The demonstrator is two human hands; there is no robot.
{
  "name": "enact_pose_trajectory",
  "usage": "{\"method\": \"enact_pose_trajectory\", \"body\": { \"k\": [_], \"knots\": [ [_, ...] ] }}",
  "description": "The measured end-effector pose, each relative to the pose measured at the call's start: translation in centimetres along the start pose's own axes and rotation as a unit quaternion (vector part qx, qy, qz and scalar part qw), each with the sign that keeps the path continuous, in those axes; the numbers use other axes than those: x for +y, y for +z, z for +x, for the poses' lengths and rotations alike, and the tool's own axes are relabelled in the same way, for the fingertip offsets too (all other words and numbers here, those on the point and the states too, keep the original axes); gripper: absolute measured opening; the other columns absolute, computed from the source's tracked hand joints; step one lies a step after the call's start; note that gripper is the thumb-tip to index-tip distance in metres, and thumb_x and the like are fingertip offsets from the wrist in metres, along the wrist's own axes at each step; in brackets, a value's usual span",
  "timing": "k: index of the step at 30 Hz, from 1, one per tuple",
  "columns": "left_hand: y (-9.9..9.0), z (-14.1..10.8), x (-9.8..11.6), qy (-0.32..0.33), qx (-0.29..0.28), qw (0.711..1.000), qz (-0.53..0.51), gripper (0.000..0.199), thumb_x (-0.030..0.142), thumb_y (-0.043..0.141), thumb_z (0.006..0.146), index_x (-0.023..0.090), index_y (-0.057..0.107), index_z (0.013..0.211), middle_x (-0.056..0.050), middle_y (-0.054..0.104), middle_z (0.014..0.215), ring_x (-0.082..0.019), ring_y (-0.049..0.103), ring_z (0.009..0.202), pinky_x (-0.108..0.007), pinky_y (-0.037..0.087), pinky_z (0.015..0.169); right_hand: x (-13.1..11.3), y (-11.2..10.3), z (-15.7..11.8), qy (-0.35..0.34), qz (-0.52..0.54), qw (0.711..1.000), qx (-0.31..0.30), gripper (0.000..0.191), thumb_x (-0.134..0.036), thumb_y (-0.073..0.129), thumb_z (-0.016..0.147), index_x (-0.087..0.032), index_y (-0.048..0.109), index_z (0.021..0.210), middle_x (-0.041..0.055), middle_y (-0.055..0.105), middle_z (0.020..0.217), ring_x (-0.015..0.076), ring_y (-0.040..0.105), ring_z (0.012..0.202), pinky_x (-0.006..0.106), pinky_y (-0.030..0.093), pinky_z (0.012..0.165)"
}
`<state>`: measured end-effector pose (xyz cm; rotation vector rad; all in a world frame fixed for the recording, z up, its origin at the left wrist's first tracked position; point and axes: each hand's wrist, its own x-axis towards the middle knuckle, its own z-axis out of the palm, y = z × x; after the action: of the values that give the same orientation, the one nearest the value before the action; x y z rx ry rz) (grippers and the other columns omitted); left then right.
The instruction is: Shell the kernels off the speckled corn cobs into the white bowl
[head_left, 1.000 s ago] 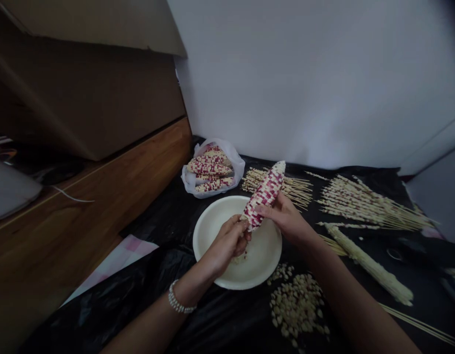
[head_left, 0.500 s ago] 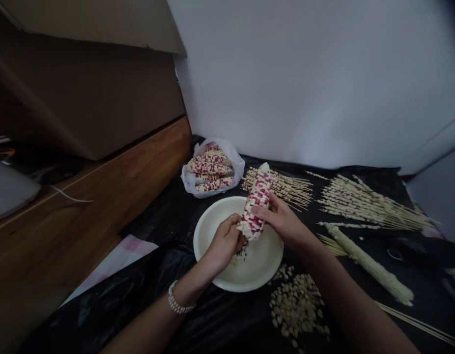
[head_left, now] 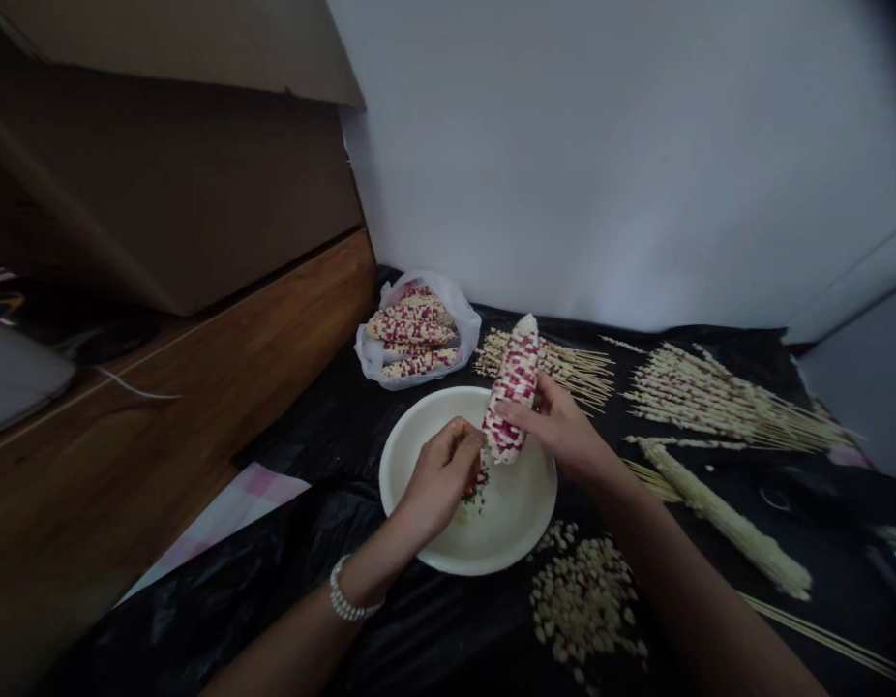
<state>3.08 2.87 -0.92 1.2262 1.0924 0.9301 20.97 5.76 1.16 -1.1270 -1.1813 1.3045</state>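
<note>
Over a cream-white bowl (head_left: pixel 408 426), my right hand (head_left: pixel 556 426) grips an ear of corn (head_left: pixel 515 382) speckled white and purple, thumb across its front. The ear stands nearly upright, tip pointing away from me. At its lower left end, my left hand (head_left: pixel 444 474) is closed with fingers curled together; what they hold, if anything, is hidden. Small dark and pale bits (head_left: pixel 475 499) lie in the bowl below that hand. A beaded bracelet (head_left: pixel 346 590) circles my left wrist.
Behind the bowl, a white plastic bag (head_left: pixel 468 324) holds several corn ears. Skewers threaded with kernels (head_left: pixel 680 392) lie at right beside a bare cob (head_left: pixel 724 513). A kernel pile (head_left: pixel 585 600) sits nearer me on black plastic sheeting (head_left: pixel 274 561). A cardboard box (head_left: pixel 201 174) stands left.
My right hand has shifted the ear slightly up and right, away from my left hand. A gap now shows between the ear's lower end and my left fingers.
</note>
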Motion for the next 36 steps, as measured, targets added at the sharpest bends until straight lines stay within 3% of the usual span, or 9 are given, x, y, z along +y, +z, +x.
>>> {"method": "enact_pose_trajectory", "body": {
  "k": [2, 4, 9, 16, 19, 24, 27, 32, 36],
  "knots": [
    [0.0, 0.0, -0.3, 0.05, 0.021, 0.997, 0.061, 0.027, 0.044, 0.058, 0.094, 0.021, 0.054, 0.079, 0.002, 0.055, 0.064, -0.013, 0.051, 0.06, -0.024, 0.037, 0.058, -0.1, 0.1, 0.0, 0.004, 0.004, 1.0, 0.003, 0.053, -0.042, 0.091, 0.063, -0.026, 0.063, 0.105, 0.0011, 0.074, 0.095, 0.024, 0.068, 0.088, 0.04, 0.057, 0.084],
    [0.0, 0.0, -0.3, 0.066, 0.02, 0.996, 0.057, 0.028, 0.042, 0.057, 0.094, 0.021, 0.051, 0.076, 0.003, 0.052, 0.062, -0.012, 0.047, 0.057, -0.023, 0.036, 0.057, -0.1, 0.2, -0.1, 0.016, 0.027, 0.999, 0.005, 0.052, -0.042, 0.091, 0.063, -0.026, 0.063, 0.104, 0.0011, 0.073, 0.094, 0.023, 0.067, 0.086, 0.039, 0.056, 0.083],
    [0.1, 0.3, 0.6, -0.03, -0.024, 0.994, -0.102, 0.028, 0.04, 0.054, 0.091, 0.021, 0.046, 0.072, 0.007, 0.043, 0.054, -0.005, 0.026, 0.04, -0.022, 0.024, 0.045, 0.2, 0.2, 0.1, 0.034, 0.095, 0.995, 0.01, 0.05, -0.044, 0.092, 0.063, -0.025, 0.064, 0.099, 0.0, 0.071, 0.094, 0.0197, 0.066, 0.083, 0.036, 0.056, 0.082],
    [-0.2, 0.1, 1.2, -0.061, -0.023, 0.984, -0.167, 0.021, 0.032, 0.055, 0.085, 0.019, 0.051, 0.069, 0.007, 0.043, 0.055, -0.003, 0.02, 0.041, -0.021, 0.017, 0.045, -0.2, -0.1, 0.2, 0.049, 0.155, 0.986, 0.03, 0.049, -0.048, 0.095, 0.061, -0.023, 0.065, 0.089, -0.0011, 0.07, 0.083, 0.0179, 0.064, 0.073, 0.036, 0.056, 0.079],
    [-0.1, 0.2, 0.9, -0.07, -0.058, 0.988, -0.127, 0.023, 0.033, 0.058, 0.084, 0.018, 0.055, 0.067, 0.007, 0.04, 0.049, -0.005, 0.029, 0.043, -0.022, 0.024, 0.048, -0.2, -0.2, 0.2, 0.046, 0.16, 0.986, 0.023, 0.048, -0.051, 0.094, 0.061, -0.022, 0.065, 0.085, -0.0013, 0.069, 0.079, 0.0162, 0.062, 0.069, 0.034, 0.054, 0.075],
    [-0.1, 0.2, 0.5, -0.056, -0.071, 0.991, -0.095, 0.017, 0.031, 0.072, 0.076, 0.017, 0.067, 0.084, -0.005, 0.072, 0.081, -0.014, 0.061, 0.071, -0.025, 0.041, 0.063, 0.4, -0.5, 0.4, 0.011, 0.131, 0.991, 0.027, 0.049, -0.047, 0.094, 0.063, -0.022, 0.068, 0.096, -0.0017, 0.071, 0.086, 0.0158, 0.063, 0.075, 0.03, 0.053, 0.074],
    [-0.2, 0.0, 0.6, -0.034, -0.077, 0.994, -0.071, 0.022, 0.031, 0.074, 0.076, 0.018, 0.072, 0.094, -0.005, 0.074, 0.09, -0.015, 0.062, 0.075, -0.028, 0.044, 0.068, 0.6, -0.6, 0.5, -0.006, 0.128, 0.991, 0.037, 0.051, -0.046, 0.093, 0.065, -0.024, 0.067, 0.103, -0.0016, 0.072, 0.092, 0.017, 0.064, 0.082, 0.03, 0.054, 0.078],
    [-0.1, 0.0, 0.7, -0.039, -0.066, 0.995, -0.07, 0.036, 0.046, 0.071, 0.086, 0.018, 0.068, 0.107, -0.008, 0.076, 0.1, -0.02, 0.068, 0.087, -0.03, 0.047, 0.073, 0.3, -0.6, 0.4, -0.019, 0.112, 0.992, 0.061, 0.054, -0.047, 0.093, 0.063, -0.025, 0.063, 0.101, -0.0026, 0.069, 0.091, 0.0166, 0.062, 0.081, 0.03, 0.053, 0.078],
    [0.1, 0.1, 0.7, -0.04, -0.073, 0.994, -0.071, 0.047, 0.049, 0.066, 0.089, 0.018, 0.061, 0.125, -0.007, 0.074, 0.096, -0.018, 0.068, 0.075, -0.027, 0.044, 0.063, 0.1, -0.2, 0.2, -0.023, 0.088, 0.994, 0.06, 0.056, -0.048, 0.093, 0.063, -0.024, 0.06, 0.101, -0.0031, 0.067, 0.089, 0.0155, 0.06, 0.076, 0.031, 0.053, 0.076]
  ]
}}
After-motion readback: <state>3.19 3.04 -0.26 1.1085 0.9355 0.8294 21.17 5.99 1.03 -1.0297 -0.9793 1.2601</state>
